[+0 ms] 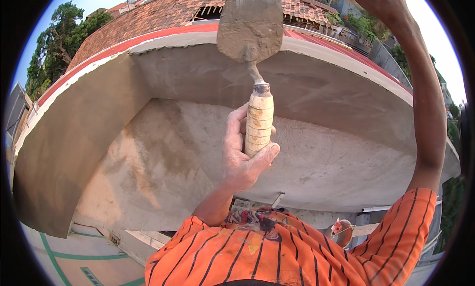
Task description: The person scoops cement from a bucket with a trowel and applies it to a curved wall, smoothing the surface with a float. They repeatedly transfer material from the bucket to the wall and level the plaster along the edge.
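My left hand [238, 155] is wrapped round the pale, ribbed handle of a trowel [259, 118], held upright in front of me. Its broad metal blade points up and is coated with grey-brown mortar. Behind the blade runs a freshly plastered, dark grey upright band [326, 85], with a second plastered face [79, 137] meeting it at a corner on the left. My right arm is raised along the right side, and the right hand [378, 3] is cut off by the top edge, so its fingers are hidden.
Below the plastered band spreads a paler concrete surface [316, 157] with damp stains. A bucket [341, 232] stands at lower right near wooden boards [365, 229]. Red trim [346, 53] edges the structure; tiled roofs [133, 26] and trees [62, 38] lie beyond.
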`<control>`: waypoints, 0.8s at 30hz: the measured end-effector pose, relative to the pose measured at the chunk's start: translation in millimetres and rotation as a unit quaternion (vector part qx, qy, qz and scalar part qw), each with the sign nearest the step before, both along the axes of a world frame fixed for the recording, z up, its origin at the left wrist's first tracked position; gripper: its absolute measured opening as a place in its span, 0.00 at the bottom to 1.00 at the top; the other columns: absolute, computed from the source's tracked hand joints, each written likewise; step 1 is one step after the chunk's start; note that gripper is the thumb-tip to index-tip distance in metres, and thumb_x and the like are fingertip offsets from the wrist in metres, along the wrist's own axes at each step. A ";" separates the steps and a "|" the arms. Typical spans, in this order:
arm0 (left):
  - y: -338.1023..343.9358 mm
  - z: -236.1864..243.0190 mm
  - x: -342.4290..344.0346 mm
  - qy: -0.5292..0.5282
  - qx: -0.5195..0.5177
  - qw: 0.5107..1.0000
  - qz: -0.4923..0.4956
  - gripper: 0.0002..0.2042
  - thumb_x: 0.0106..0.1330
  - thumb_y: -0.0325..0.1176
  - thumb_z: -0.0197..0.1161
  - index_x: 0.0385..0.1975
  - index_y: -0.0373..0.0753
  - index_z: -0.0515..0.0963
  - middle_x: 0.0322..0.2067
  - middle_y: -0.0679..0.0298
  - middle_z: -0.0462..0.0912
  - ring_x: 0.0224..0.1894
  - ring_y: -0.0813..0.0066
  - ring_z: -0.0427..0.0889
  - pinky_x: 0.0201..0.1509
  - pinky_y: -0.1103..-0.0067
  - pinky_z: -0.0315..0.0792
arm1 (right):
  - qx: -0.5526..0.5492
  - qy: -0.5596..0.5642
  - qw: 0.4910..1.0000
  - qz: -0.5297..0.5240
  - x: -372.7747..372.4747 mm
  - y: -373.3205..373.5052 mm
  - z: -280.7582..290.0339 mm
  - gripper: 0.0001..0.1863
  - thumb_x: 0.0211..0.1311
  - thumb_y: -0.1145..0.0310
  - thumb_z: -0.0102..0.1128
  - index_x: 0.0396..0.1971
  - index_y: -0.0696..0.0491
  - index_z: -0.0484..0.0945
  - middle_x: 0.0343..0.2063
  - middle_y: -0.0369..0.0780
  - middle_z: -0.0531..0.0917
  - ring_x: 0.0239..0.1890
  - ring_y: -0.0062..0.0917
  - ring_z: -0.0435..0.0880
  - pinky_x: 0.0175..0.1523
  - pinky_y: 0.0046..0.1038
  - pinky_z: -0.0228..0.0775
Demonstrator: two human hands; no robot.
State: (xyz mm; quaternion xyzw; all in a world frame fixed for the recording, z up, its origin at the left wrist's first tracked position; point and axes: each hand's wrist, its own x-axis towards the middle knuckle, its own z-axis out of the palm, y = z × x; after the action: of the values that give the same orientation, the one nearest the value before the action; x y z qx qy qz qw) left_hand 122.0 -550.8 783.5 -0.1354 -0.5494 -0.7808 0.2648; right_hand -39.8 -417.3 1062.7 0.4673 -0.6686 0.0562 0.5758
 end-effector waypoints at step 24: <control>-46.5 -33.1 21.9 0.040 0.090 0.981 0.169 0.31 0.61 0.21 0.62 0.63 0.35 0.55 0.43 0.55 0.72 0.24 0.81 0.77 0.24 0.82 0.75 | 0.347 -0.271 0.890 -0.116 -52.9 -46.8 -44.3 0.16 0.57 0.70 0.65 0.45 0.58 0.79 0.39 0.51 0.85 0.46 0.45 0.83 0.50 0.43 0.73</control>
State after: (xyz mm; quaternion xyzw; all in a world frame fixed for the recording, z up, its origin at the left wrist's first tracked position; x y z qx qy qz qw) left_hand 143.9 -597.3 750.4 -0.0474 -0.4805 -0.7652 0.4258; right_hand -92.7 -464.1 1018.4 0.5232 -0.8248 -0.1225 0.1757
